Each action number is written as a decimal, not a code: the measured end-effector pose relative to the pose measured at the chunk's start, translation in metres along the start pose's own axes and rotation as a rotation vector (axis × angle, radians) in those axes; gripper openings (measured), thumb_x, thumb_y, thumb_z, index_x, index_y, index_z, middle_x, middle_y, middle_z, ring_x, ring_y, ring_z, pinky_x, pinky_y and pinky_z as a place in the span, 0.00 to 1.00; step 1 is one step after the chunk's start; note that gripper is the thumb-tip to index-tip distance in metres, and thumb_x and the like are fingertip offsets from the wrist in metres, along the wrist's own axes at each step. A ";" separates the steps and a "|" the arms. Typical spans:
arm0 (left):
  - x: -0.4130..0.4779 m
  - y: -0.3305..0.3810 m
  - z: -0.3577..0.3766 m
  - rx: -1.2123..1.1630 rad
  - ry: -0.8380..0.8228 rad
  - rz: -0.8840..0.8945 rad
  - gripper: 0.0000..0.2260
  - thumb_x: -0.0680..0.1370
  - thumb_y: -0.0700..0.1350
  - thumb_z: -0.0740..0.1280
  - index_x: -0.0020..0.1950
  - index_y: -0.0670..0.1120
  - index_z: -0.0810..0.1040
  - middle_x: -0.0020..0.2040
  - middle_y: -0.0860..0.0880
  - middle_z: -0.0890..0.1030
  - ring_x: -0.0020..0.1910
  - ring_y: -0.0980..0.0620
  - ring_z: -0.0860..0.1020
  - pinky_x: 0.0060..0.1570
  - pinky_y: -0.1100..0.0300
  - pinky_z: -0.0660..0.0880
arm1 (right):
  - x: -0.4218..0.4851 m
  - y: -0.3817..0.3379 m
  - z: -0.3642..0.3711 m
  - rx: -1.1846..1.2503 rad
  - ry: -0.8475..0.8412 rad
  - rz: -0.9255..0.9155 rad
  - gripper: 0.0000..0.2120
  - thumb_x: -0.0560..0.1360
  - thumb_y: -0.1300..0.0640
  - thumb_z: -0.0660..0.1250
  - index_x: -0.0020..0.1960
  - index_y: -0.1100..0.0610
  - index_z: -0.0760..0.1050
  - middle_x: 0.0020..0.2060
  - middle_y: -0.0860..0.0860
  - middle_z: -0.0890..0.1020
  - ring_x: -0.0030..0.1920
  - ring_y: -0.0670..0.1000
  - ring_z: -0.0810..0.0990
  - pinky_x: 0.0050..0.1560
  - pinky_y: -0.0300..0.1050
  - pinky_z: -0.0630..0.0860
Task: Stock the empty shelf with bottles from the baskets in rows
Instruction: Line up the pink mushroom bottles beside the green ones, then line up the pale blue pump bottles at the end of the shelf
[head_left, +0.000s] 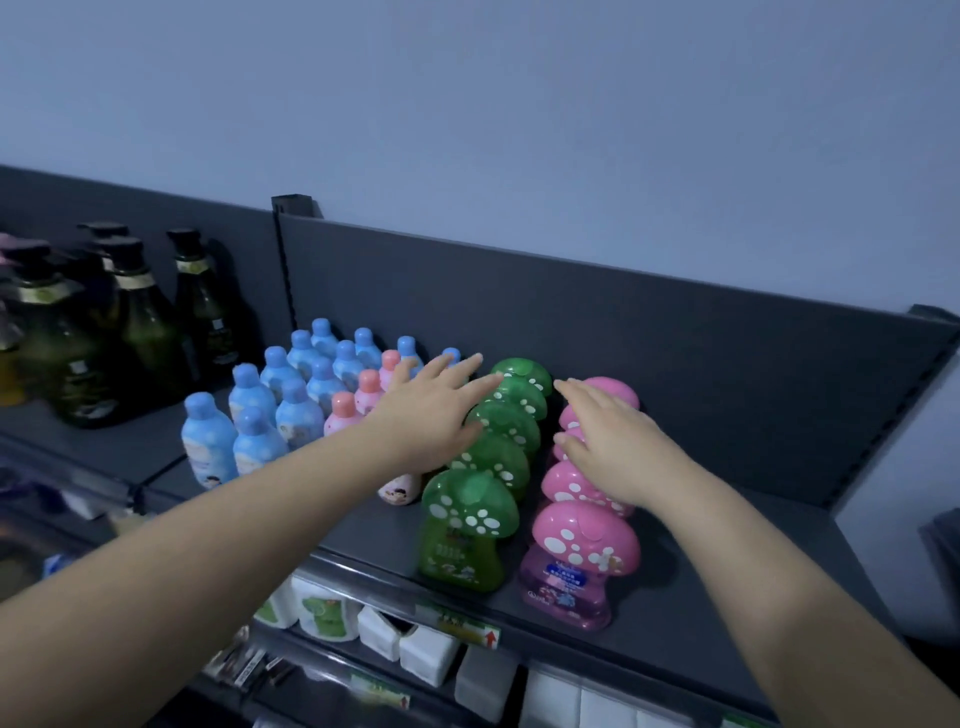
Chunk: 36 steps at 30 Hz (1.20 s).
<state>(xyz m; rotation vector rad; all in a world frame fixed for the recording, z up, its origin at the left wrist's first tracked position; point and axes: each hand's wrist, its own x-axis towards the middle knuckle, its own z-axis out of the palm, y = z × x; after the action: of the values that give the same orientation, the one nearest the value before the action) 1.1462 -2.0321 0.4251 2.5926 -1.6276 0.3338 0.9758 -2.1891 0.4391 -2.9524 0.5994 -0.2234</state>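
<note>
Green mushroom-cap bottles (470, 525) run in a single row from the front lip of the dark shelf (691, 613) back toward the rear panel, and a matching row of pink mushroom-cap bottles (584, 551) sits just beside them on the right. Both my arms are stretched out over the shelf. My left hand (431, 410) is flat and spread, fingers splayed, resting on the left side of the green row around the middle caps, not wrapped around anything. My right hand (610, 441) is the same deal, open palm down on top of the pink caps toward the back of that row, holding nothing. Off to the left are the small blue bottles (254, 415) packed in rows, with a few small pink bottles (368, 392) lined up between them and my left arm. Further left, the dark green pump bottles (140, 322) stand on the next shelf section. White packs (415, 649) show on the shelf below.
</note>
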 end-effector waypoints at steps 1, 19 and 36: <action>-0.002 -0.006 -0.002 0.035 0.003 -0.021 0.26 0.82 0.56 0.54 0.79 0.59 0.50 0.81 0.52 0.51 0.78 0.46 0.52 0.73 0.41 0.52 | 0.006 -0.003 0.001 -0.018 -0.011 -0.005 0.30 0.82 0.50 0.58 0.80 0.52 0.50 0.79 0.50 0.54 0.78 0.53 0.54 0.76 0.55 0.57; -0.118 -0.191 -0.034 0.153 -0.132 -0.351 0.35 0.80 0.52 0.57 0.81 0.46 0.42 0.81 0.48 0.42 0.79 0.48 0.43 0.77 0.49 0.42 | 0.112 -0.204 0.018 -0.152 -0.059 -0.267 0.34 0.81 0.50 0.57 0.80 0.55 0.43 0.80 0.51 0.46 0.79 0.52 0.47 0.78 0.54 0.47; -0.342 -0.363 -0.016 -0.037 -0.212 -0.646 0.35 0.80 0.56 0.58 0.81 0.47 0.44 0.81 0.49 0.43 0.80 0.48 0.43 0.77 0.51 0.43 | 0.136 -0.485 0.116 -0.103 -0.164 -0.611 0.35 0.82 0.51 0.58 0.80 0.57 0.42 0.80 0.52 0.47 0.79 0.51 0.46 0.78 0.50 0.46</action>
<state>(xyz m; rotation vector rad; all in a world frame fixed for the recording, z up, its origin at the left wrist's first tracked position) 1.3258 -1.5678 0.3896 3.0056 -0.7318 -0.0151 1.3023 -1.7890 0.4126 -3.1202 -0.3329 0.0018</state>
